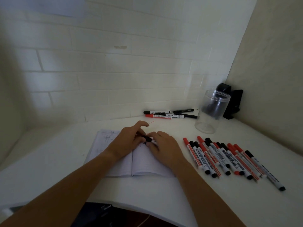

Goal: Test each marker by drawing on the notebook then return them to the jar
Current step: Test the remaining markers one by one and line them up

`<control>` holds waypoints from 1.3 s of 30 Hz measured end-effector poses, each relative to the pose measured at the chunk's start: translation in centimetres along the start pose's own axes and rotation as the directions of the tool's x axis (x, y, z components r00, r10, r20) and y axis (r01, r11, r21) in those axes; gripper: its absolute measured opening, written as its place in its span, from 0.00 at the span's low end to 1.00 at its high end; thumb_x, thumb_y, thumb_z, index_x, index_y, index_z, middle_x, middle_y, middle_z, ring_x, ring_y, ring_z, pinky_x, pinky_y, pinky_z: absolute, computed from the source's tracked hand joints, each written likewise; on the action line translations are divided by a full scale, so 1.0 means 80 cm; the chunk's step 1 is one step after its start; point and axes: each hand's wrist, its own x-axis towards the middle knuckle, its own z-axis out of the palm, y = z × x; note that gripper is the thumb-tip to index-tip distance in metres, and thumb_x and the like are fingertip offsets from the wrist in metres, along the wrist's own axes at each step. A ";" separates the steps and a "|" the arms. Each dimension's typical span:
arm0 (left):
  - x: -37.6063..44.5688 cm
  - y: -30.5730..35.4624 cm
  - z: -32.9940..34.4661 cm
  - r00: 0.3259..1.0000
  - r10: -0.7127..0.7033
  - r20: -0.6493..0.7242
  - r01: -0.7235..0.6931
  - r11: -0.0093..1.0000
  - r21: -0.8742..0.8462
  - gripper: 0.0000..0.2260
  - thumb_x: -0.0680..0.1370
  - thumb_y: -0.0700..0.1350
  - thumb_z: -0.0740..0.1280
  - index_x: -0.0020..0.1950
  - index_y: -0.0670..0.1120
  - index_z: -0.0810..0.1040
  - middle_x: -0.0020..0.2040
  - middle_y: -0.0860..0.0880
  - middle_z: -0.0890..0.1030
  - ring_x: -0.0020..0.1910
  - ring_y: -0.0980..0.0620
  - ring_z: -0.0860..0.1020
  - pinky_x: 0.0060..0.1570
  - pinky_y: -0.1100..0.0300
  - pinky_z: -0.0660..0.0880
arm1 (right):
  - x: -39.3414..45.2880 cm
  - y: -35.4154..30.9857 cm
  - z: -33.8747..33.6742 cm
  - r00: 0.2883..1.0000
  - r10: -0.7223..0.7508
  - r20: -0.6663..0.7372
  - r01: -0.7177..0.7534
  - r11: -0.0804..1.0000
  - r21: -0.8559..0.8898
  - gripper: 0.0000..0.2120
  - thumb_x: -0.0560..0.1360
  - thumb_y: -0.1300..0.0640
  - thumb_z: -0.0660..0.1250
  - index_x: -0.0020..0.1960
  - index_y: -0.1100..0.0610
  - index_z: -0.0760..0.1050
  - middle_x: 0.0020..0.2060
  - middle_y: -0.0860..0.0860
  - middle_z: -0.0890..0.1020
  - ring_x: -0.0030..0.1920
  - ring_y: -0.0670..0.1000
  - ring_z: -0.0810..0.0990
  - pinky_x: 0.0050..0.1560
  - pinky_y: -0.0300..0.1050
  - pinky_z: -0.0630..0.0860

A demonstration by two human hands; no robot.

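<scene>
Both hands meet over the open notebook (pixel 131 159) on the bench (pixel 147 190). Left hand (pixel 129 140) and right hand (pixel 164 145) each pinch a black marker (pixel 147 138) between curled fingers. Clear jar (pixel 211 110) stands far right; marker row (pixel 229 159) lies beside the notebook, and four markers (pixel 168 114) lie by the wall.

White brick wall (pixel 114 63) meets a beige side wall (pixel 270 71) — dim light.

Clear glossy plastic jar (pixel 211 110); matt paper notebook (pixel 124 161).
</scene>
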 end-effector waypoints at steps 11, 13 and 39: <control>0.007 -0.024 0.009 0.998 0.042 -0.038 -0.026 0.936 0.352 0.12 0.74 0.48 0.57 0.47 0.51 0.79 0.41 0.58 0.75 0.42 0.59 0.72 0.45 0.58 0.70 | -0.002 -0.017 0.004 0.955 0.268 -0.130 -0.288 0.941 -0.179 0.23 0.80 0.35 0.51 0.38 0.51 0.68 0.30 0.46 0.73 0.31 0.50 0.73 0.34 0.46 0.66; 0.008 -0.024 0.009 0.999 0.034 -0.029 -0.021 0.933 0.358 0.13 0.74 0.50 0.55 0.47 0.51 0.79 0.41 0.57 0.76 0.41 0.58 0.72 0.44 0.59 0.70 | -0.003 -0.020 0.001 0.937 0.309 -0.164 -0.339 0.917 -0.208 0.30 0.76 0.27 0.51 0.31 0.51 0.66 0.24 0.46 0.69 0.27 0.49 0.70 0.30 0.43 0.64; 0.007 -0.022 0.008 0.995 0.076 -0.057 -0.047 0.916 0.398 0.09 0.75 0.45 0.60 0.48 0.50 0.79 0.47 0.55 0.77 0.48 0.56 0.73 0.49 0.59 0.71 | 0.002 -0.014 0.011 0.965 0.105 -0.239 -0.150 0.973 -0.177 0.16 0.80 0.47 0.49 0.54 0.55 0.72 0.42 0.50 0.76 0.38 0.49 0.70 0.42 0.49 0.73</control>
